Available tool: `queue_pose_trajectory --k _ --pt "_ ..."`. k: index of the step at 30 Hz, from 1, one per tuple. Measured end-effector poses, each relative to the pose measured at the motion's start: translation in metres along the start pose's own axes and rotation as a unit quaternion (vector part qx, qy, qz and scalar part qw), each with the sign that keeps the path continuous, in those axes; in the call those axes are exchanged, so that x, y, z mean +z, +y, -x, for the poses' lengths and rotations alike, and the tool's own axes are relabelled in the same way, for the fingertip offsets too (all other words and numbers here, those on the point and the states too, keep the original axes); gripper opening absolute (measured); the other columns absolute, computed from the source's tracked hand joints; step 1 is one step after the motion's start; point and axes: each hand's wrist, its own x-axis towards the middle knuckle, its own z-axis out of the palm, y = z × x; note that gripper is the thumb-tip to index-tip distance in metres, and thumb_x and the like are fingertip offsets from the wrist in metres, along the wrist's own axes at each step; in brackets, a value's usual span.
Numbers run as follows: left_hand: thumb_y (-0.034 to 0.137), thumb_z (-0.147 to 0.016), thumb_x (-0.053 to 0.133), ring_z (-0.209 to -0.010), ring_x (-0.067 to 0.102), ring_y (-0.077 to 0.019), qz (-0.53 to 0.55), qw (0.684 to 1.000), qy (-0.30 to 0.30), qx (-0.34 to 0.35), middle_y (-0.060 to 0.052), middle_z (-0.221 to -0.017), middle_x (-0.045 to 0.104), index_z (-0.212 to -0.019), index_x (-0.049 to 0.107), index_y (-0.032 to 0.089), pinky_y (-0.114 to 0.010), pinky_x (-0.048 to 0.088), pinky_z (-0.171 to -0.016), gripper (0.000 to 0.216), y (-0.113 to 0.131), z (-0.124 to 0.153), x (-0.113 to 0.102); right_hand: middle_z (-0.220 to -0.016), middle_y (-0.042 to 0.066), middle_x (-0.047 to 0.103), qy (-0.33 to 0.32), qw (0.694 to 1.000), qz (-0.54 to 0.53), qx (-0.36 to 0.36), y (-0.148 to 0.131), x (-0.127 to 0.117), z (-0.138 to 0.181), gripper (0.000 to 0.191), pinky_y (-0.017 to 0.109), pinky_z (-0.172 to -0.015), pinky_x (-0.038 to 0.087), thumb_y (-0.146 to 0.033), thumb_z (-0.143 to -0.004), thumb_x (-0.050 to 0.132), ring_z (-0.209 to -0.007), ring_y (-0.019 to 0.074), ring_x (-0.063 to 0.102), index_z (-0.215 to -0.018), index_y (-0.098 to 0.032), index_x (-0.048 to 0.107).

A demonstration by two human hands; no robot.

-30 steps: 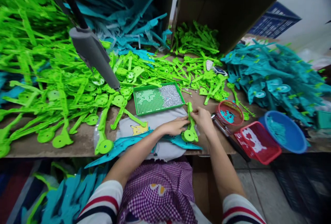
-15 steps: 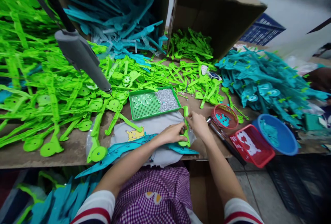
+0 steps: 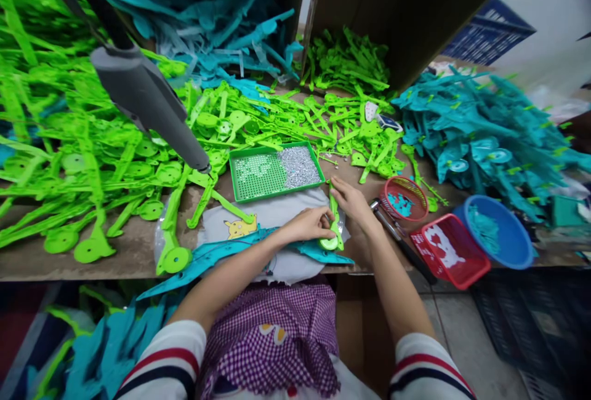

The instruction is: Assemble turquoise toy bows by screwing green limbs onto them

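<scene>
Since half a second ago, the right hand (image 3: 353,206) has slid up the lime-green part (image 3: 333,202) to its far end, while the left hand (image 3: 307,224) stays by the round near end. The left fingers are curled over that end, the right ones partly bent at the tip; whether either hand pinches the part or merely touches it, I cannot tell. The part lies near the middle of the worktop's (image 3: 133,261) front edge, pointing away from it, at the right end of a long turquoise piece (image 3: 210,258) and a pale cloth (image 3: 277,210). Just beyond the cloth sits a green tray (image 3: 263,186), silver bits (image 3: 302,169) heaped in its right half. A grey tool (image 3: 148,104) slants over the left side. Toward the front right corner stand a red basket (image 3: 421,203), a red container (image 3: 475,268) and a blue basin (image 3: 521,246)
</scene>
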Motion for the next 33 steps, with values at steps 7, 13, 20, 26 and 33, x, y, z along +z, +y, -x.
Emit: queue_pose_trajectory --k 7,13,20,26,33 --pt "0.025 -0.073 0.082 -0.078 0.062 -0.0155 -0.014 1.000 -0.007 -0.002 0.001 -0.085 0.066 -0.101 0.059 0.018 -0.027 0.047 -0.071 0.038 -0.003 -0.001 -0.002 -0.158 0.008 0.047 -0.010 0.998 0.051 0.030 -0.005 0.002 0.006 0.050 0.052 -0.117 0.042 -0.037 -0.102 0.035 -0.143 0.0260 0.050 -0.148 -0.025 0.053" --pt "0.028 -0.078 0.078 -0.075 0.062 -0.0156 -0.016 1.000 -0.012 -0.007 0.001 -0.082 0.066 -0.102 0.059 0.019 -0.028 0.048 -0.069 0.032 -0.006 -0.002 0.002 -0.158 0.010 0.046 -0.014 0.998 0.057 0.023 -0.003 0.004 0.008 0.052 0.050 -0.117 0.040 -0.037 -0.103 0.031 -0.146 0.0223 0.046 -0.150 -0.022 0.049" --pt "0.029 -0.075 0.078 -0.077 0.061 -0.0149 -0.054 0.998 -0.018 -0.022 0.001 -0.082 0.065 -0.097 0.058 0.018 -0.029 0.049 -0.072 0.031 -0.011 -0.007 0.000 -0.159 0.012 0.044 -0.014 0.992 0.121 0.018 -0.015 0.005 0.007 0.052 0.050 -0.114 0.041 -0.033 -0.104 0.029 -0.144 0.0241 0.049 -0.151 -0.019 0.047" --pt "0.037 -0.066 0.085 -0.082 0.059 -0.0172 -0.074 0.997 -0.019 -0.024 0.000 -0.086 0.062 -0.096 0.055 0.018 -0.030 0.047 -0.074 0.047 -0.007 -0.005 0.004 -0.160 0.011 0.043 -0.015 0.993 0.115 0.026 -0.017 0.005 0.009 0.053 0.050 -0.115 0.040 -0.033 -0.105 0.026 -0.146 0.0234 0.046 -0.152 -0.019 0.045" --pt "0.040 -0.068 0.084 -0.085 0.058 -0.0199 -0.166 0.986 0.006 -0.023 -0.002 -0.092 0.063 -0.098 0.054 0.019 -0.033 0.046 -0.077 0.048 0.001 -0.002 0.014 -0.158 0.013 0.046 -0.008 0.994 0.109 0.008 -0.014 0.005 0.006 0.052 0.047 -0.118 0.035 -0.030 -0.104 0.030 -0.145 0.0228 0.048 -0.150 -0.015 0.048"
